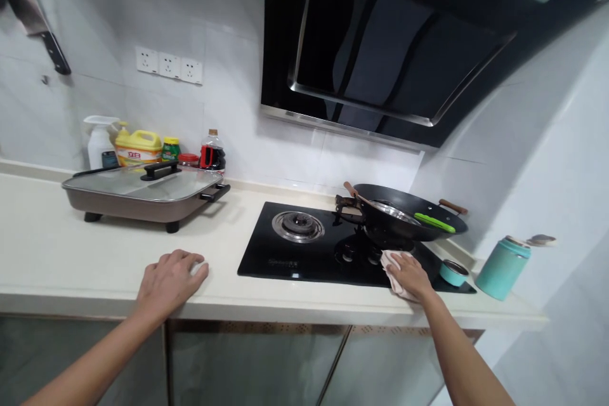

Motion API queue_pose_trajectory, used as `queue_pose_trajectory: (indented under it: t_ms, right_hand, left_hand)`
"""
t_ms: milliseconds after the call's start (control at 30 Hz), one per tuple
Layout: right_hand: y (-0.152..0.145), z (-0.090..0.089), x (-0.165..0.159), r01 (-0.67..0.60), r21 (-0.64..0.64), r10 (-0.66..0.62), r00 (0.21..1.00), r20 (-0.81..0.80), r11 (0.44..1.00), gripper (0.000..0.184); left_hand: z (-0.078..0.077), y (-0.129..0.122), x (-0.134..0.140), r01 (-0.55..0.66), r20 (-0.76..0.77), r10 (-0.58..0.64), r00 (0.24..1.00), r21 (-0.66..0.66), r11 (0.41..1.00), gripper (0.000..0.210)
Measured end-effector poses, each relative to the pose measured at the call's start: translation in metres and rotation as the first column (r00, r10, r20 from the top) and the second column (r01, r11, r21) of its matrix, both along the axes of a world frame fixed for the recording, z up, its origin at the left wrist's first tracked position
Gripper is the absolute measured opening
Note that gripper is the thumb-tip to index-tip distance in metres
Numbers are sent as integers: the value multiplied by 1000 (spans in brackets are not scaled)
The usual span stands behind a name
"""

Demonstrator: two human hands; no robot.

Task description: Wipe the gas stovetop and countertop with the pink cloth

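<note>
My right hand [410,274] presses flat on a pale cloth [392,274] at the front edge of the black hob [309,254], right of centre in the frame, fingers curled over the cloth. My left hand [170,279] rests palm down, fingers loosely spread, on the bare bench [95,260] at lower left, holding nothing. Just behind the cloth a dark wok [409,219] sits tilted on the hob's right burner with a green utensil [434,222] inside. A small teal cup [453,273] and a teal flask [503,267] stand to the right. A lidded electric pan [143,193] sits at mid left, with bottles [137,149] behind it against the wall.
</note>
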State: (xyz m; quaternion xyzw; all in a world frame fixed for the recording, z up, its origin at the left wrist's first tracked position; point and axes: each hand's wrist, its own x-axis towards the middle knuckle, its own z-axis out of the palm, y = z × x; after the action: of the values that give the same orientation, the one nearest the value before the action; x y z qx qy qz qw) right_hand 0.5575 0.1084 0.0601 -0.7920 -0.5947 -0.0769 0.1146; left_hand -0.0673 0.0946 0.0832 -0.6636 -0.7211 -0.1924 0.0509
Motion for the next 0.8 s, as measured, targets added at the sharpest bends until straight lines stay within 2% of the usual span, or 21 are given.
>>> queue_pose_trajectory:
  t_ms: [100,167,367,467,533,600,700,800]
  right_hand:
    - [7,7,-4,58,-45,-58,998,3,997,62]
    - [1,9,-14,60,-44,-59,998,24,997,60]
    - [-50,6,-67,21,48,-30,977,210,999,46]
    - [-66,4,-95,-91,80,69,968,242,993,40]
    - [-64,5,-112,-221,80,201,959,202,972,39]
    - [-55,6,-124,-294,88,283,952,120,952,39]
    - [-33,13,-128,-268,77,269,963,-8,960,42]
    - [-16,22,-118,-263,36,265,962,-62,964,45]
  left_hand:
    - [-1,0,0,4,5,-4,1000,14,1000,51]
    - [-2,0,0,2,19,-3,1000,30,1000,50]
    - [-2,0,2,12,33,-13,999,35,999,48]
    - [-2,0,3,22,39,-23,999,26,999,49]
    - [-4,0,3,23,34,-24,999,37,999,48]
    - [-6,0,3,28,31,-29,999,54,998,47]
    - [-11,1,1,46,45,-50,998,87,995,45]
    - [-15,2,-1,49,52,-55,997,119,992,43]
